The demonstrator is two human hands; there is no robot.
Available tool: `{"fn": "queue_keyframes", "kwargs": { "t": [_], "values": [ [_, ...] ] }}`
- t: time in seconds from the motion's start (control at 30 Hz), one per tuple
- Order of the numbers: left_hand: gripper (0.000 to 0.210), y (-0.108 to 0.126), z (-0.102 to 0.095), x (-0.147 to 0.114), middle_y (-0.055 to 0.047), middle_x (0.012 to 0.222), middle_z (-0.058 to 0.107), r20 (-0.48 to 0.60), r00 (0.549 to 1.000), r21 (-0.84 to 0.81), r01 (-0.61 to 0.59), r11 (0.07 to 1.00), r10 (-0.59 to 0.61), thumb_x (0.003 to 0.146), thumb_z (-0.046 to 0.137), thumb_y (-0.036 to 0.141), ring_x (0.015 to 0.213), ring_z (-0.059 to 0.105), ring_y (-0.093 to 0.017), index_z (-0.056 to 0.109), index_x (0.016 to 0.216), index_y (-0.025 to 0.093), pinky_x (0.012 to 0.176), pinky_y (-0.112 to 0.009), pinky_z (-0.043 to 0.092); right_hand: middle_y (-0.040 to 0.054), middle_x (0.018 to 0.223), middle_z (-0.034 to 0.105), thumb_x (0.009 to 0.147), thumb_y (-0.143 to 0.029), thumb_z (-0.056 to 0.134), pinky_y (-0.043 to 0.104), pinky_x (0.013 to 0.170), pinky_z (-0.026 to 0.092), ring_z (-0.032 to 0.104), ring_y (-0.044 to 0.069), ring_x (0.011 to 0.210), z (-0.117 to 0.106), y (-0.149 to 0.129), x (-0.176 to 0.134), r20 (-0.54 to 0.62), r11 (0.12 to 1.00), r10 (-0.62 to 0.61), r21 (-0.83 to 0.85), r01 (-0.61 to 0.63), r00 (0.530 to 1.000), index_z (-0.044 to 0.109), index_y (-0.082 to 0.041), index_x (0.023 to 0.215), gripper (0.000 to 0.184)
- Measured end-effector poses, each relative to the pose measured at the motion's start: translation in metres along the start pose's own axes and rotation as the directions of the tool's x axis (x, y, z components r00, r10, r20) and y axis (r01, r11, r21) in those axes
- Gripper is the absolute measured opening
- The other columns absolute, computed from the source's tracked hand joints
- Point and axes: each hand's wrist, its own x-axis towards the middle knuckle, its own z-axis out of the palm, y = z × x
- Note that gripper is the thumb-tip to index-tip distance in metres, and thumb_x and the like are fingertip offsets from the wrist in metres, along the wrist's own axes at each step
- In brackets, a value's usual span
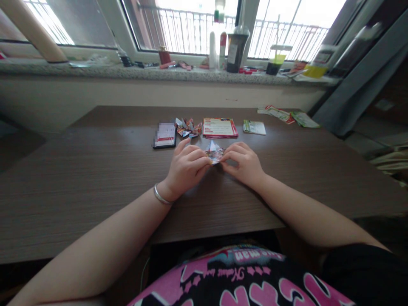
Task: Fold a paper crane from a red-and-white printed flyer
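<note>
Between my hands is a small piece of folded printed paper [214, 152], pale at its pointed top and patterned lower down. My left hand [189, 163], with a silver bangle at the wrist, pinches its left edge between thumb and fingers. On the opposite side, the fingertips of my right hand [242, 163] grip the right edge. The paper is just above the dark wood-grain table [127, 187]; whether it touches the surface is hard to tell. Several folded paper pieces [188, 127] with similar print lie just beyond my left hand.
A phone [165, 135] with a lit screen lies left of the folded pieces. Behind my hands are a stack of red-edged printed cards [220, 127] and a smaller green-and-white stack [254, 127]. Green and red papers [280, 114] rest at the far right. Bottles and cups line the windowsill [191, 75].
</note>
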Motion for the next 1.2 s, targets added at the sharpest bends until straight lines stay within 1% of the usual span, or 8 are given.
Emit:
{"fn": "queue_keyframes", "kwargs": {
  "t": [0.13, 0.33, 0.5, 0.6, 0.7, 0.87, 1.03, 1.2],
  "values": [
    [0.013, -0.001, -0.001, 0.0, 0.003, 0.081, 0.069, 0.008, 1.0, 0.017, -0.013, 1.0, 0.013, 0.09, 0.058, 0.028, 0.087, 0.059, -0.016, 0.068, 0.081, 0.027, 0.111, -0.046, 0.031, 0.0027, 0.089, 0.069, 0.083, -0.02, 0.061, 0.036, 0.084, 0.049, 0.058, 0.02, 0.09, -0.001, -0.001, 0.0, 0.006, 0.998, -0.045, -0.044, 0.045, 0.999, 0.067, -0.024, 0.082, 0.007],
    [0.012, -0.001, -0.001, 0.0, 0.003, 0.083, 0.069, 0.021, 1.0, 0.0, -0.004, 1.0, 0.004, 0.09, 0.058, 0.029, 0.089, 0.059, -0.016, 0.069, 0.084, 0.029, 0.112, -0.046, 0.03, 0.0039, 0.088, 0.067, 0.083, -0.021, 0.062, 0.035, 0.081, 0.048, 0.058, 0.021, 0.089, 0.0, -0.001, -0.001, 0.052, 0.996, 0.017, -0.092, -0.012, 0.999, 0.065, -0.023, 0.08, 0.004],
    [0.013, -0.002, 0.0, 0.0, 0.003, 0.083, 0.069, 0.028, 0.999, -0.005, 0.016, 1.0, -0.016, 0.09, 0.058, 0.032, 0.088, 0.059, -0.016, 0.069, 0.083, 0.028, 0.11, -0.045, 0.031, 0.0046, 0.09, 0.068, 0.086, -0.023, 0.06, 0.036, 0.083, 0.047, 0.057, 0.021, 0.091, 0.001, 0.0, -0.002, 0.068, 0.994, 0.004, -0.108, 0.003, 0.998, 0.066, -0.023, 0.084, 0.006],
    [0.013, -0.002, 0.0, 0.001, 0.002, 0.081, 0.069, 0.024, 0.999, -0.017, 0.029, 0.999, -0.029, 0.09, 0.06, 0.033, 0.086, 0.059, -0.016, 0.07, 0.084, 0.027, 0.109, -0.045, 0.033, 0.0043, 0.089, 0.068, 0.085, -0.024, 0.061, 0.036, 0.082, 0.047, 0.057, 0.021, 0.091, 0.001, 0.001, -0.002, 0.065, 0.993, 0.008, -0.12, 0.0, 0.998, 0.065, -0.022, 0.083, 0.005],
    [0.012, -0.003, 0.0, 0.001, 0.002, 0.081, 0.069, 0.007, 0.999, -0.036, 0.032, 0.999, -0.032, 0.089, 0.062, 0.033, 0.084, 0.06, -0.016, 0.07, 0.083, 0.026, 0.107, -0.044, 0.035, 0.0036, 0.087, 0.068, 0.083, -0.023, 0.063, 0.035, 0.081, 0.048, 0.057, 0.021, 0.089, 0.002, 0.003, -0.003, 0.057, 0.995, 0.017, -0.1, -0.011, 0.998, 0.065, -0.022, 0.082, 0.003],
    [0.009, -0.007, -0.001, 0.001, 0.002, 0.082, 0.069, -0.009, 0.998, -0.067, 0.059, 0.996, -0.059, 0.088, 0.063, 0.031, 0.082, 0.06, -0.015, 0.07, 0.087, 0.026, 0.105, -0.043, 0.037, 0.0035, 0.085, 0.067, 0.08, -0.02, 0.065, 0.035, 0.081, 0.049, 0.058, 0.02, 0.087, 0.003, 0.006, -0.003, 0.013, 0.996, 0.067, -0.059, -0.067, 0.998, 0.065, -0.023, 0.08, 0.003],
    [0.009, -0.013, -0.002, 0.0, 0.0, 0.084, 0.07, 0.003, 0.992, -0.084, 0.128, 0.988, -0.128, 0.087, 0.063, 0.03, 0.083, 0.062, -0.016, 0.069, 0.088, 0.024, 0.1, -0.042, 0.04, 0.0034, 0.085, 0.067, 0.079, -0.019, 0.065, 0.036, 0.081, 0.049, 0.058, 0.021, 0.086, 0.005, 0.012, -0.005, -0.01, 0.993, 0.113, -0.028, -0.113, 0.994, 0.064, -0.022, 0.078, 0.004],
    [0.009, -0.019, 0.0, 0.0, -0.002, 0.086, 0.068, -0.009, 0.985, -0.129, 0.173, 0.977, -0.175, 0.087, 0.063, 0.028, 0.083, 0.061, -0.016, 0.068, 0.086, 0.021, 0.093, -0.04, 0.044, 0.0028, 0.086, 0.068, 0.079, -0.019, 0.065, 0.037, 0.081, 0.048, 0.059, 0.021, 0.087, 0.005, 0.019, -0.006, 0.025, 0.989, 0.149, -0.002, -0.149, 0.989, 0.064, -0.023, 0.078, 0.004]
  ]
}}
